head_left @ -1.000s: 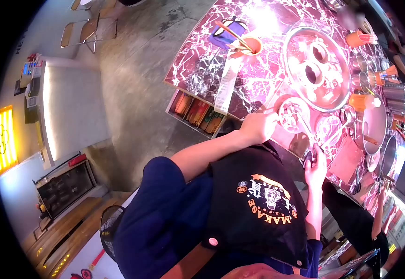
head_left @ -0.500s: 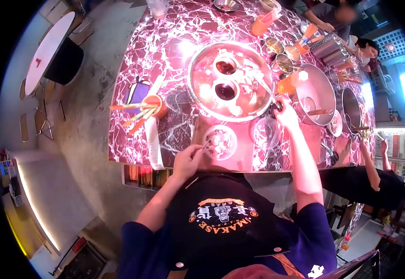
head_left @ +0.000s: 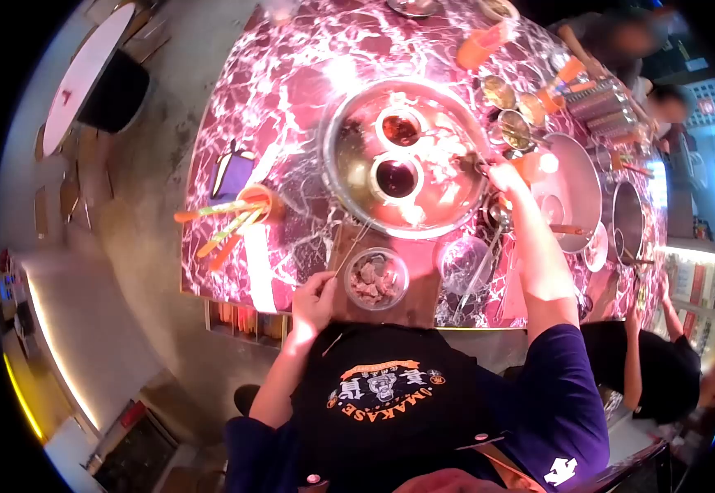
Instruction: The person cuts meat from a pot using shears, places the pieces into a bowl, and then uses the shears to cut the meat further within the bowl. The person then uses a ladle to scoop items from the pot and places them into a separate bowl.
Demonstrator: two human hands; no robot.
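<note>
L fingers (head_left: 318, 289) closed on a pair of thin chopsticks (head_left: 347, 253), tips angled up twd the big pot. Just right of those fingers: 1 small bowl of meat pieces (head_left: 376, 280) on the desk (head_left: 291, 82), near its front edge. Left hand (head_left: 314, 302) sits at the desk edge, wrist bent, forearm running down to the apron.

R fingers (head_left: 501, 174) curled round a dark utensil (head_left: 469, 162) at the pot's right rim; it's blurred, so can't tell what kind. Right hand (head_left: 511, 182) is stretched out, arm nearly straight, crossing over the desk.

Just left of the R fingers: 1 big round pot (head_left: 349, 156) w/ 2 small round cups of dark liquid (head_left: 397, 177) inside. Below the R arm, betw. it and the meat bowl: 1 clear bowl (head_left: 462, 263).

Further out, left of the L fingers: 1 cup of orange sticks (head_left: 264, 200), w/ a purple item (head_left: 230, 174) beside it. Right of the R fingers: 2 large metal bowls (head_left: 581, 185), then approx 3 small sauce dishes (head_left: 498, 90) above. A co-worker in black (head_left: 649, 374) stands at the desk's right end.
</note>
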